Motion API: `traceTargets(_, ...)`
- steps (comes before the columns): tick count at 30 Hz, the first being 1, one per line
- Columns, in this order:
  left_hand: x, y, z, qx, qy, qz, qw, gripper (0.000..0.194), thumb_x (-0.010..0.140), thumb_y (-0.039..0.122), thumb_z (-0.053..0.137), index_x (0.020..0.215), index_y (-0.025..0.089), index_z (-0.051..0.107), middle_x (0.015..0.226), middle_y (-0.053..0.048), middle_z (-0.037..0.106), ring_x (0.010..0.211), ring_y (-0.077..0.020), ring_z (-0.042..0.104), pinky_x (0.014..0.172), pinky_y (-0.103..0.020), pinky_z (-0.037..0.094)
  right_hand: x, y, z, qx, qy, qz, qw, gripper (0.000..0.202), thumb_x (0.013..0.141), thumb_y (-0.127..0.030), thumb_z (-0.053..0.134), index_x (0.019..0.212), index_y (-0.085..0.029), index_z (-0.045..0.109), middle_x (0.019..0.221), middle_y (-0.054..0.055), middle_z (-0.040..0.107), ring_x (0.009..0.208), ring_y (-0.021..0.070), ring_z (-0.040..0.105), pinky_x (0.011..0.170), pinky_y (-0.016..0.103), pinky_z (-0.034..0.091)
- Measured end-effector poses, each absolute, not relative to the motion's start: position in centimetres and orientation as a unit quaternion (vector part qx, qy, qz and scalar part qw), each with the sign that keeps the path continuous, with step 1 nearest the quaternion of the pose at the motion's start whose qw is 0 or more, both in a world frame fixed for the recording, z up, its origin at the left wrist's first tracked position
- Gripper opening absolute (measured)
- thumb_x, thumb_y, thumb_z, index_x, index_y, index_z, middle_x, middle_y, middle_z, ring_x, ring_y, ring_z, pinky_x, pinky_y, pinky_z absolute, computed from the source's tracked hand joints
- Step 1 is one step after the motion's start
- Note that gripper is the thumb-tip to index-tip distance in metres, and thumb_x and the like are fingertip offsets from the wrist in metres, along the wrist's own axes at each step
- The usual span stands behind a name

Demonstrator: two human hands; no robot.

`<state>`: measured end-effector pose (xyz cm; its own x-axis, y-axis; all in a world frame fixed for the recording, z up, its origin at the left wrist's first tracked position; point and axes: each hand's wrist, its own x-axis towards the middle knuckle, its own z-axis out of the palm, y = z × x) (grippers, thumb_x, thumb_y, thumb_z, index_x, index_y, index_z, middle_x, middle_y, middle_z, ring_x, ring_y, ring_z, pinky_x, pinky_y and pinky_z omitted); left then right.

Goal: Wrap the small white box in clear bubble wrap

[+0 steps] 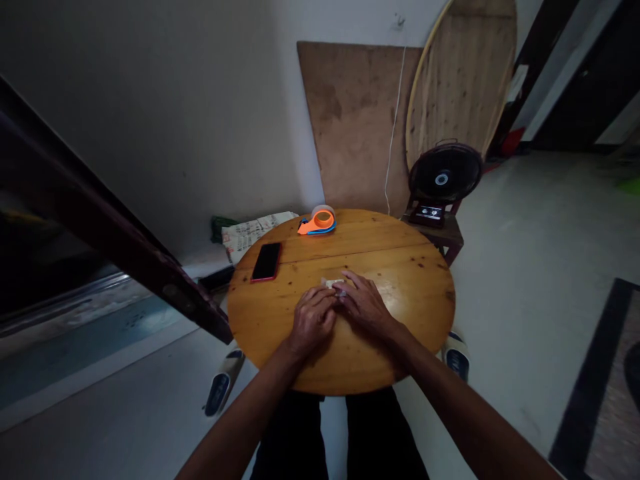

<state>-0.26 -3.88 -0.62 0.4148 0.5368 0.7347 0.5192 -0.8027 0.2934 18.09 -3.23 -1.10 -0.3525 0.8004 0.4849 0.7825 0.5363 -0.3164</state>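
A small pale, crinkled item, perhaps a clear packet, point(332, 284) lies near the middle of the round wooden table point(415, 280). My left hand point(314, 316) is at its near left side, fingers curled and pressed together. From the right, my right hand point(365, 301) reaches over it, with thumb and fingers closed around its near right part. The fingertips of both hands meet at the item and cover some of it, so its full shape is hidden.
A phone point(267, 261) lies at the table's left, and an orange and blue tape dispenser point(319, 221) at the back edge. Behind the right edge, a black fan point(445, 175) stands on a wooden stool point(450, 233). Printed sacking point(250, 232) is behind the table.
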Motion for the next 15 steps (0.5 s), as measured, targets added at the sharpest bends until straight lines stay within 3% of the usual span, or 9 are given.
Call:
traceTargets(5,-0.4,-3.6,-0.9,0.795,0.370,0.479,0.031,0.032,0.079,0.005,0.051,0.105,0.020,0.061,0.103,-0.007,0.067,0.098,-0.0201,0.061,0.089,-0.038,0.052,18.2,-3.2,-1.1,-0.482,-0.817,0.023,0.314,0.032,0.093,-0.025,0.047,0.121,-0.020,0.061,0.141,0.014,0.047,0.126,0.0252,0.046,0.101,0.041,0.038)
traceTargets(9,-0.4,-3.1,-1.1,0.780,0.406,0.473,0.052,0.031,0.082,0.012,0.057,0.112,0.019,0.058,0.115,-0.009,0.064,0.109,-0.0215,0.058,0.097,-0.041,0.049,18.2,-3.3,-1.1,-0.478,-0.818,0.030,0.317,0.031,0.092,-0.024,0.048,0.120,-0.020,0.061,0.141,0.014,0.047,0.126,0.0249,0.046,0.102,0.041,0.037)
traceTargets(15,-0.5,-2.8,-1.3,0.802,0.394,0.443,0.076,0.024,0.083,0.013,0.058,0.105,0.020,0.064,0.115,-0.008,0.066,0.111,-0.0224,0.058,0.097,-0.043,0.048,18.2,-3.3,-1.2,-0.481,-0.811,0.046,0.329,0.027,0.093,-0.025,0.047,0.115,-0.018,0.060,0.139,0.014,0.049,0.127,0.0245,0.045,0.102,0.042,0.038)
